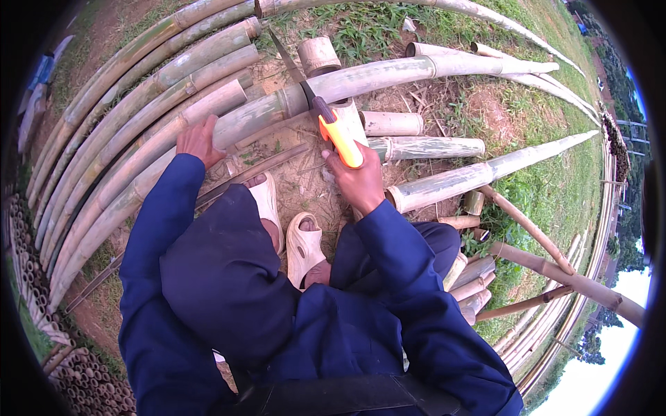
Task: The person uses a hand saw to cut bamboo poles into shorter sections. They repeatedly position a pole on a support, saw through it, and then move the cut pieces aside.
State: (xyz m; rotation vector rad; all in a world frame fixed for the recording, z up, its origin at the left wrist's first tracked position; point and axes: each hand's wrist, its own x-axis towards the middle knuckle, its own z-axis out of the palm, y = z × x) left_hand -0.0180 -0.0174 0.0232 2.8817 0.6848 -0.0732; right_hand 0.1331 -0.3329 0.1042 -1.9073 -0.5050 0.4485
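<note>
Head camera looks down on a crouching person in blue work clothes sawing a long bamboo pole (361,80) laid across bare ground. Right hand (355,177), fingers wrapped tight around the orange handle of a handsaw (326,118), sets the blade on the pole near a node; left hand (199,141), fingers curled over the top, steadies it. Short cut sections (392,123) lie to the right, while uncut poles (132,104) wait stacked at left

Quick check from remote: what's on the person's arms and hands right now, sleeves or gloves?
Both arms wear long dark blue sleeves, loose and creased, ending at the wrists. The left hand and right hand are bare: no gloves, no watch or bands visible.
</note>
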